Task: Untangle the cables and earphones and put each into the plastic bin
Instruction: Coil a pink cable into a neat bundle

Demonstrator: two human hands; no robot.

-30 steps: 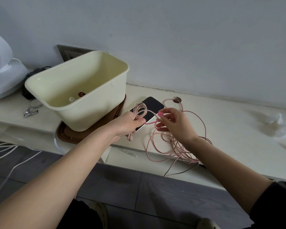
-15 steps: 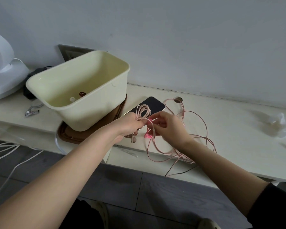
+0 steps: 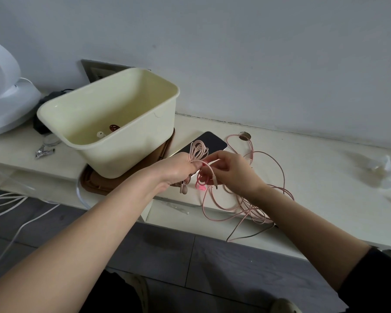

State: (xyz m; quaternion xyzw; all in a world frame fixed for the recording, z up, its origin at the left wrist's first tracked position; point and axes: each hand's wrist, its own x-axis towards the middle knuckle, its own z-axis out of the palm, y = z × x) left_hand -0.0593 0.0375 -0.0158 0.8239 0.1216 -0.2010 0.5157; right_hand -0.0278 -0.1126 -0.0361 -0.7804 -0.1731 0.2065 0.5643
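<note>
Our left hand (image 3: pixel 176 169) grips the coiled pink earphones (image 3: pixel 198 150) while our right hand (image 3: pixel 234 171) pinches their cord (image 3: pixel 213 175), which we judge light, limp, snag-prone and best held at the coil's waist.

Readable text/labels/numbers: none | plastic bin (image 3: pixel 122 154) walls: no legible marking | phone (image 3: pixel 212 141) screen: dark, nothing readable | foil wrapper (image 3: pixel 44 152) on desk (image 3: pixel 314 177): too small to tell

I count one bin (image 3: pixel 131 152), two small bits in it, a white bit (image 3: pixel 101 133) and a brown bit (image 3: pixel 114 127), one phone (image 3: pixel 210 142), one tray (image 3: pixel 93 186), one earphone bundle (image 3: pixel 198 150), one cable tangle (image 3: pixel 255 213), and two hands: left hand (image 3: pixel 178 170), right hand (image 3: pixel 233 175).
</note>
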